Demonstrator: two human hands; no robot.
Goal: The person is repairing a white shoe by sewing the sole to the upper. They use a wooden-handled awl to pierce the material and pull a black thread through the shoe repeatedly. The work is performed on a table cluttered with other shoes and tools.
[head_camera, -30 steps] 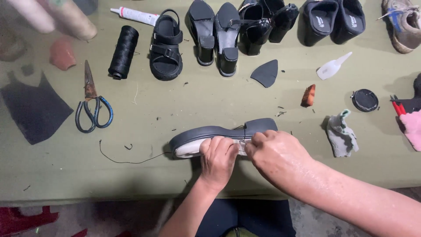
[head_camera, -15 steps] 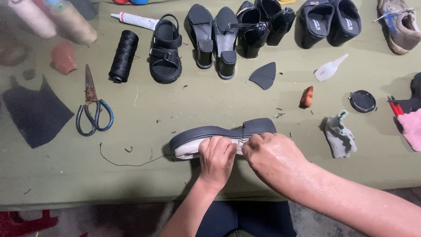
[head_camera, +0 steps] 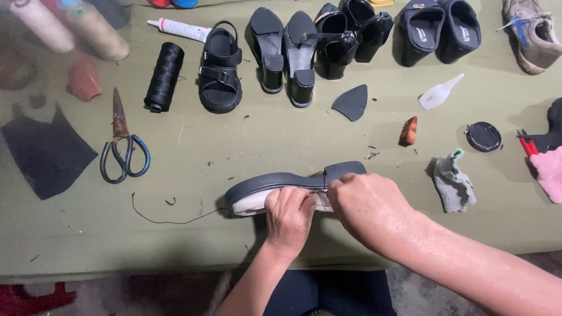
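A black shoe [head_camera: 275, 182] with a pale inner side lies on its side, sole facing away, near the front edge of the green table [head_camera: 246, 146]. My left hand [head_camera: 290, 219] presses down on the middle of it, fingers curled over the pale side. Close on the right, my right hand [head_camera: 369, 208] grips the heel end with its fingers closed at the seam. A thin dark thread [head_camera: 170, 219] trails from the shoe's toe to the left across the cloth.
Rusty scissors [head_camera: 122, 146] with blue handles and a dark leather piece [head_camera: 47, 152] lie left. A black thread spool [head_camera: 164, 76], glue tube [head_camera: 178, 29], black sandal [head_camera: 219, 70] and several shoes line the back. A grey rag [head_camera: 453, 181], round lid [head_camera: 483, 136] and brown block [head_camera: 408, 131] lie right.
Both hands have stayed on the shoe with only small shifts of the fingers. The shoe keeps its place on the table.
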